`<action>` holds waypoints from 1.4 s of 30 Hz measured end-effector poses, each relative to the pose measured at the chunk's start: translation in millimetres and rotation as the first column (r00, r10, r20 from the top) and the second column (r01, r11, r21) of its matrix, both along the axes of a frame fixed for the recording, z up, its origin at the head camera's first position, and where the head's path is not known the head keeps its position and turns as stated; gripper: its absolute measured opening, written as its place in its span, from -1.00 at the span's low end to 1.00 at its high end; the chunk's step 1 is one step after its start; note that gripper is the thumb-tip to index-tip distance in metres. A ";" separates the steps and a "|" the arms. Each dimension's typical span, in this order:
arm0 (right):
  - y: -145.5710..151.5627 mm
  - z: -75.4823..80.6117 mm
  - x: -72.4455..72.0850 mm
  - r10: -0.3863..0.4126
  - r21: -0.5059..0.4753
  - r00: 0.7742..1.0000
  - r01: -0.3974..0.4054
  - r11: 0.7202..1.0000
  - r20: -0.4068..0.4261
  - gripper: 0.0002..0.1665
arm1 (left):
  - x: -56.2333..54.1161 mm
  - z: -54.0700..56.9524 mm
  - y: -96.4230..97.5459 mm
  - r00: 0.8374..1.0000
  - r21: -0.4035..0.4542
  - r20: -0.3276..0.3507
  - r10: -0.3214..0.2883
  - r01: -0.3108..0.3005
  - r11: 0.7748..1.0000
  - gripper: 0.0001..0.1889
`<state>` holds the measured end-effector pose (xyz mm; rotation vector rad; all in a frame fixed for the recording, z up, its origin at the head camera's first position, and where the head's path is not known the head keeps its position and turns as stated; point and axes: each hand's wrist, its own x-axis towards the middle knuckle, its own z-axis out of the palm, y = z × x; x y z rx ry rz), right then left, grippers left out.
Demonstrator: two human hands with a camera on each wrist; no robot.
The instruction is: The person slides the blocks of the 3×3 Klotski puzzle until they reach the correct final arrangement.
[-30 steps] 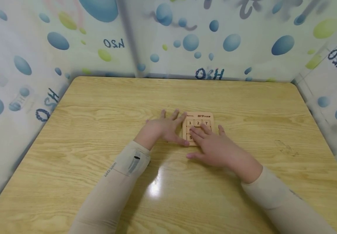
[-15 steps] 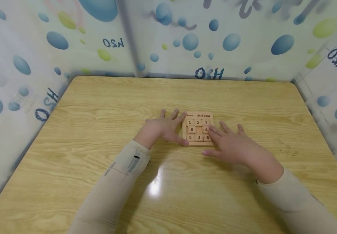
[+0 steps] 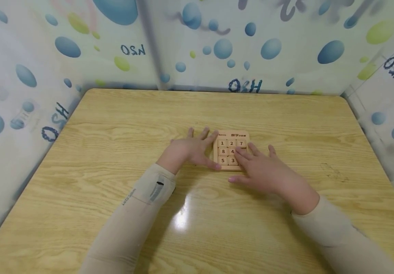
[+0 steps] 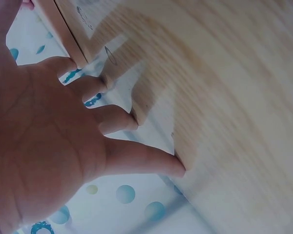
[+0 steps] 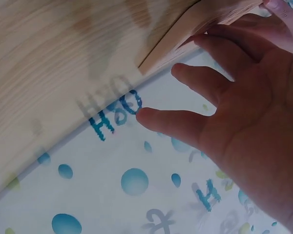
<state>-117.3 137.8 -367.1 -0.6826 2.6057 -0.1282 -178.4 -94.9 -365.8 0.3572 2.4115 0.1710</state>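
Observation:
A wooden number slide puzzle (image 3: 228, 134) lies flat on the table, its left side by my left hand (image 3: 194, 150). That hand's fingers are spread; the index fingertip touches the upper left corner and the thumb the lower left corner. My right hand (image 3: 264, 173) reaches over the puzzle from the right with extended fingers, and its fingertips rest at the right edge of the 4 tile (image 3: 232, 151). Tiles 1, 2 and 7 form the top row. The 8 tile (image 3: 223, 151) sits left of the 4. Right-hand fingers hide the lower right part.
The wood-grain table (image 3: 132, 125) extends around the puzzle on all sides. A patterned wall covering (image 3: 204, 68) with blue and green dots stands along its back and sides.
My right hand first moved right off the middle of the puzzle, then back left. The 4 tile has slid from the right column into the middle gap. My left hand stays put.

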 end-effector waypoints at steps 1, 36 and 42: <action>-2.4 -0.1 -0.2 0.005 -0.005 1.000 -0.005 1.000 -0.006 0.07 | 0.1 0.2 -0.1 1.000 0.000 -0.001 0.002 -0.002 1.000 0.28; 7.1 -0.6 -20.8 -0.038 0.067 0.999 0.036 0.997 0.026 0.07 | -0.4 -1.9 -0.3 1.000 0.011 0.002 0.008 -0.008 1.000 0.29; 7.8 -2.2 -21.1 -0.036 0.062 0.999 0.035 0.997 0.030 0.09 | -0.4 -0.9 0.3 1.000 0.005 0.004 0.011 -0.011 1.000 0.29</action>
